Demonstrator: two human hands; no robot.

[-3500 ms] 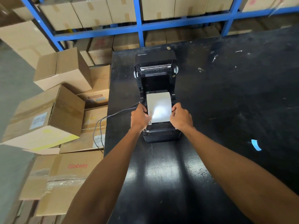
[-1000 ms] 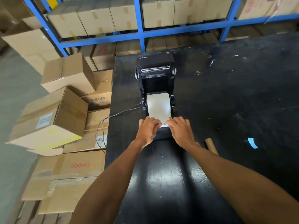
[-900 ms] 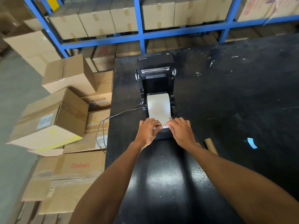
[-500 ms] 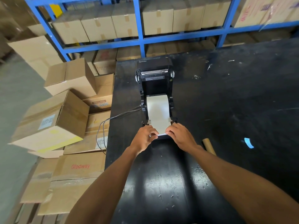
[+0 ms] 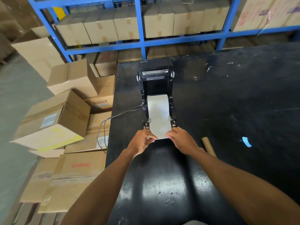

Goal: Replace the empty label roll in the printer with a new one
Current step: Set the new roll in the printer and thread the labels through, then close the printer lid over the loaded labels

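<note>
White label strip (image 5: 159, 122), pinched at its corners by left hand (image 5: 142, 141) and right hand (image 5: 181, 139), should pull straight between the printer (image 5: 155, 82) guides.

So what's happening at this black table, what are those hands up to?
A person is loading labels into a black printer whose lid stands open. The left hand and right hand each pinch a front corner of the white label strip, drawn out flat over the printer's front edge. A bare cardboard core lies on the table by the right wrist. The lid is not yet closed.
</note>
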